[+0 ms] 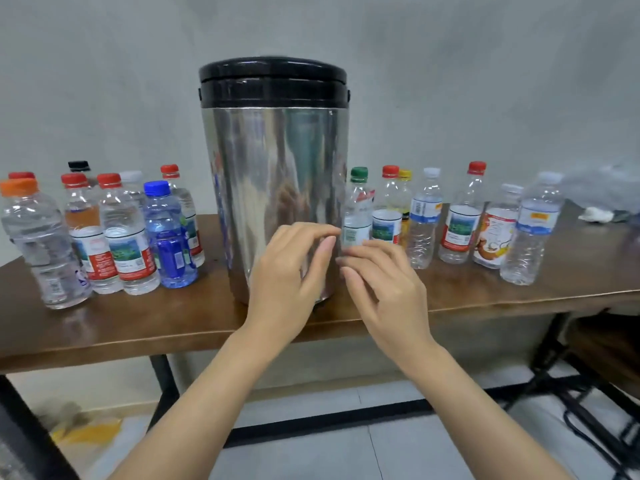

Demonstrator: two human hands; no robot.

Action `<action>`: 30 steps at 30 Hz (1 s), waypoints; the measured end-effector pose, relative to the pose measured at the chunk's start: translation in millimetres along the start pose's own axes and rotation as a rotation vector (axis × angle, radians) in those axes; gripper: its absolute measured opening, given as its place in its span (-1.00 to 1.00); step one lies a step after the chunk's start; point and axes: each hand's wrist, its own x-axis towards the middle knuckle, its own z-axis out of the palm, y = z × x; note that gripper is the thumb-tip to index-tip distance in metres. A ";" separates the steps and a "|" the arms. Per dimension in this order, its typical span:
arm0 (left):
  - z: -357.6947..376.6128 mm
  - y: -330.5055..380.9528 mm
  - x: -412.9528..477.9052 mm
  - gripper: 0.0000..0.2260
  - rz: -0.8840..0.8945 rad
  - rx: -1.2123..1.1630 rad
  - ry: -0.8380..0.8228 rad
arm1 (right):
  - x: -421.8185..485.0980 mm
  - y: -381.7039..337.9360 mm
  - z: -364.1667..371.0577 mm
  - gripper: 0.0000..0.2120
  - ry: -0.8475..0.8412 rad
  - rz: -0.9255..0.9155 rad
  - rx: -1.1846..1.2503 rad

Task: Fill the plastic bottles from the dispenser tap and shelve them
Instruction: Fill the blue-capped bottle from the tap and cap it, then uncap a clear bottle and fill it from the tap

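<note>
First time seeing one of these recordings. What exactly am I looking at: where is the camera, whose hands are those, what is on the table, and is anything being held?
There is no machine here. A person works with bare hands, and the single camera sits on their head, looking forward and down, so the left hand and right hand reach in from below. Both hover in front of a steel dispenser with a black lid, standing on a wooden table. Capped plastic bottles stand on either side, such as a blue-capped bottle on the left and a green-capped bottle on the right. Neither hand visibly holds anything. No tap shows; the hands may hide it.
</note>
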 end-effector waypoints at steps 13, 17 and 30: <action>236.1 5.9 2.8 -0.66 -0.197 0.052 -0.615 | -58.4 178.2 -68.6 -0.62 -0.204 0.380 -0.528; 282.7 4.1 4.5 -0.61 -0.226 0.130 -0.778 | -52.2 218.2 -80.1 -0.48 -0.240 0.492 -0.651; 324.1 -18.5 1.2 -0.65 -0.247 0.261 -0.815 | 4.5 305.5 -88.2 -0.09 -0.086 0.770 -0.635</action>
